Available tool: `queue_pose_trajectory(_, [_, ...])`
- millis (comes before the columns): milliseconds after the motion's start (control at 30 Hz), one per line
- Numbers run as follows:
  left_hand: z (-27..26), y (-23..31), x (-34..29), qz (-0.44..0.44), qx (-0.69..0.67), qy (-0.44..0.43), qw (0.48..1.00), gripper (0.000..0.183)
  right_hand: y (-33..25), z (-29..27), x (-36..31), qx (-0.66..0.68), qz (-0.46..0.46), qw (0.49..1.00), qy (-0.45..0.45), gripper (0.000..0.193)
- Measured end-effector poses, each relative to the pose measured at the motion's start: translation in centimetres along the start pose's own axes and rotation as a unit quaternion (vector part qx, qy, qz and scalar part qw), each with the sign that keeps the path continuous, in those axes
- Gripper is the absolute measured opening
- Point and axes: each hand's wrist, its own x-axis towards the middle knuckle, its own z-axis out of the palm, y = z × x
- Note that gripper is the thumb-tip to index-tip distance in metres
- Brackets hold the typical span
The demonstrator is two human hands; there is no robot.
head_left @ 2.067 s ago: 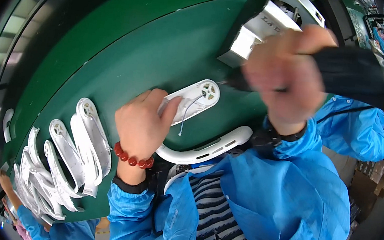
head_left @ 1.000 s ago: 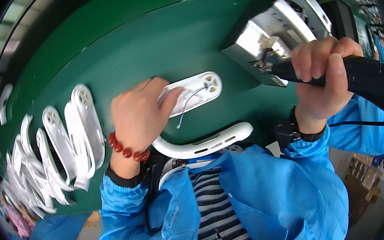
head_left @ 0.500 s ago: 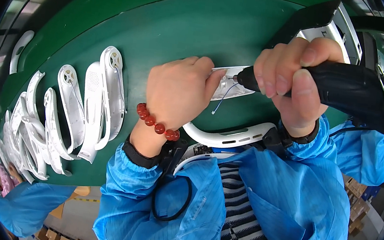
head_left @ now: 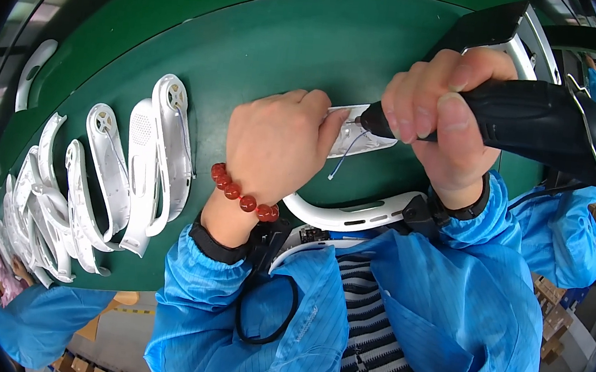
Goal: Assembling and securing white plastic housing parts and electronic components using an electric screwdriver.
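while the long white plastic shell (head_left: 372, 147) is lying on the green table (head_left: 270, 43) between both hands, its long axis is running roughly left to right. the nearer left hand (head_left: 276, 131) is clamping its left end with the grip; the right hand's (head_left: 447, 118) grip is clasping a black powered screwdriver (head_left: 533, 124), whose tip is pointing leftward into the shell. farther left, more white plastic shells (head_left: 120, 184) are lying in a row.

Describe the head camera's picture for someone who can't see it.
The right hand holds a black corded tool, its tip at a white shell that the left hand holds on a green table. More white pieces lie left.
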Motion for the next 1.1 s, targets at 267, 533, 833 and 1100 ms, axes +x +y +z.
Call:
queue_pose_trajectory(267, [0.4,0.2,0.0,0.031,0.028,0.024,0.999,0.025,-1.0,-0.6,0.1,-0.187,0.029,0.974,-0.127,0.023])
queue_pose_trajectory(533, [0.2,0.1,-0.1,0.013,0.023,0.015,1.0,0.022,-2.7,-1.3,0.1,-0.185,0.007,0.975,-0.121,0.026])
queue_pose_trajectory(833, [-0.1,0.7,0.4,-0.006,0.012,-0.02,1.0,0.019,-9.9,-9.2,-0.9,-0.137,-0.095,0.984,0.066,0.018])
queue_pose_trajectory(1100, [-0.1,1.0,0.5,-0.012,0.005,-0.023,1.0,0.018,-8.9,-9.5,-1.0,-0.115,-0.088,0.987,0.074,0.022])
